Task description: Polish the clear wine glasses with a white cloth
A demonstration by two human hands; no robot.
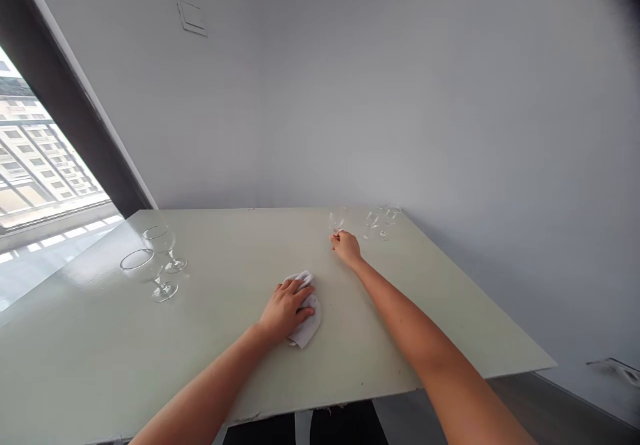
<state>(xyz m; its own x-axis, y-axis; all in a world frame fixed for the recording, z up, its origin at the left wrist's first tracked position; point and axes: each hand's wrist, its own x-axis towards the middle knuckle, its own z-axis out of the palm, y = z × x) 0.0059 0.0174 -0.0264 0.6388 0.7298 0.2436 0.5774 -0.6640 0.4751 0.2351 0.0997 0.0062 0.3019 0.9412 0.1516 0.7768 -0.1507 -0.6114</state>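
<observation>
The left hand (281,306) lies on a crumpled white cloth (310,325) near the middle of the pale tabletop (225,358), its palm down. Its fingers are slightly bent and point away from the body, with the thumb set apart on the cloth's right side; the hand rests over the fabric rather than closing round it. The cloth sticks out beyond the fingertips and along the thumb side.

The right arm stretches farther forward, and the right hand (347,247) has its fingers closed on the lower part of a clear stemmed glass (337,217). The bowl rises upright above the fist, close to the table's far edge; the hand hides the foot — whether it touches the tabletop I cannot tell.

To the right of that glass, near the far right corner, stand two more clear stemmed glasses (373,218), side by side and faint against the grey wall (400,85). Well apart from these, on the left part of the table, two round-bowled goblets (141,270) stand upright, one nearer and one just behind it.

Beyond the table's left side is a window (40,158) — a railing and a pale building show through it. A square wall plate (193,17) sits high on the left wall.
</observation>
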